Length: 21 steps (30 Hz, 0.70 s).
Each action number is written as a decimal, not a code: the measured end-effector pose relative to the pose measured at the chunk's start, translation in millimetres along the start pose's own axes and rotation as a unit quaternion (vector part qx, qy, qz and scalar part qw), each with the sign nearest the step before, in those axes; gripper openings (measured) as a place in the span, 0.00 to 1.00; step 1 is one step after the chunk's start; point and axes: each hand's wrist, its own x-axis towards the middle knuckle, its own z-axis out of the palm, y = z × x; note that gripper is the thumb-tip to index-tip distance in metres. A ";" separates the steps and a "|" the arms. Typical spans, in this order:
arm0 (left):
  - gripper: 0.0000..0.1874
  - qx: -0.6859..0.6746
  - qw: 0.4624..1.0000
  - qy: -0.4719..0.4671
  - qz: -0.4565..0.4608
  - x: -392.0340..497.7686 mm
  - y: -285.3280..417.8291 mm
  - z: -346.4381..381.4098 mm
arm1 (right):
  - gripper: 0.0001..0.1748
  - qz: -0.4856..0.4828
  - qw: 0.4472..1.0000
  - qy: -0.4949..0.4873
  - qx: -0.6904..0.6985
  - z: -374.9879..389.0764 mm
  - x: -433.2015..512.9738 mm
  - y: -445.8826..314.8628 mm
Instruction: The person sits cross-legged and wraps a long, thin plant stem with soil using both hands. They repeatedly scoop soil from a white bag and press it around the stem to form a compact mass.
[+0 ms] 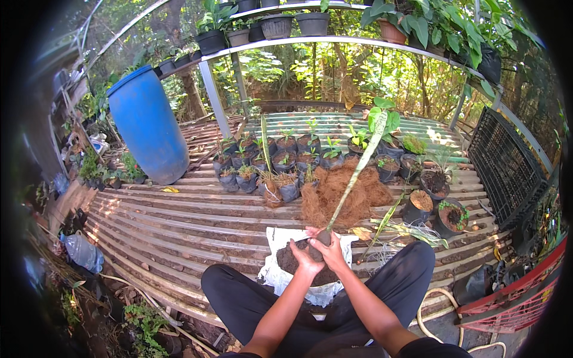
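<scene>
A long, mottled snake plant leaf (357,173) rises at a slant from a dark clump of soil (324,238) at its base. My right hand (331,253) wraps the clump from the right side. My left hand (306,259) cups it from the left and below, thumb pointing up. Both hands are just above an open white sack (270,267) between my knees, which holds loose dark soil (286,260). Part of the clump is hidden behind my fingers.
Brown coconut fibre (347,190) is heaped ahead, beside several seedlings in black bags (284,161). Cut snake plant leaves (386,217) and potted plants (451,218) lie to the right. A blue barrel (148,127), black plastic crate (508,168) and red crate (515,293) stand around the corrugated sheeting (179,223).
</scene>
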 end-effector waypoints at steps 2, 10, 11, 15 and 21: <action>0.44 -0.040 0.998 0.048 0.001 -1.2 -1.9 -2.5 | 0.14 0.093 0.995 0.002 0.044 0.0 -4.2 4.4; 0.45 -0.066 0.992 0.101 0.032 -8.8 -6.8 1.5 | 0.11 0.119 0.974 0.042 -0.190 -4.1 -4.3 24.5; 0.46 -0.071 0.991 0.103 0.041 -9.2 -7.2 3.4 | 0.12 0.107 0.969 0.058 -0.214 -3.2 -3.1 24.8; 0.54 -0.070 0.992 0.060 0.087 -10.0 -5.9 12.4 | 0.16 0.050 0.971 0.070 -0.223 0.0 1.5 13.6; 0.49 -0.052 0.999 -0.003 0.013 -5.5 3.6 6.1 | 0.28 0.017 0.988 -0.027 -0.153 -11.9 8.6 1.3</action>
